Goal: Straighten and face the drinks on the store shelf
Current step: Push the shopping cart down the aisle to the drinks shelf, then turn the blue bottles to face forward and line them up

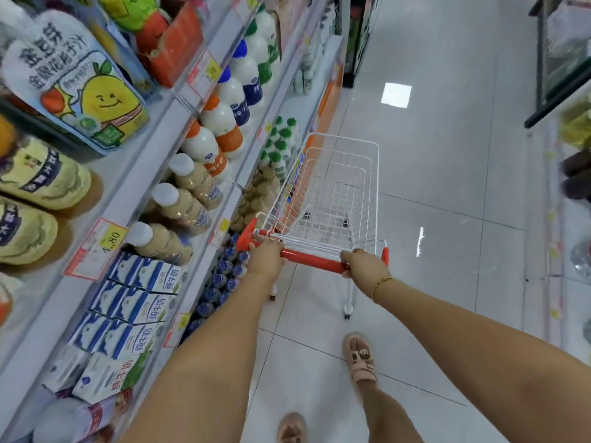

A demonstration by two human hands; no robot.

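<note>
Beside the drinks shelf, on the aisle's left: left hand and right hand each wrapped round the red cart handle, one at either end, likely for steering the wire cart alongside. Stock untouched: beige white-capped bottles on the middle tier, milk cartons nearer on it; leaning, or perhaps only lens bend.

Capped milk-drink bottles and blue-white milk cartons in rows along the left-side shelves, labels outward.
</note>
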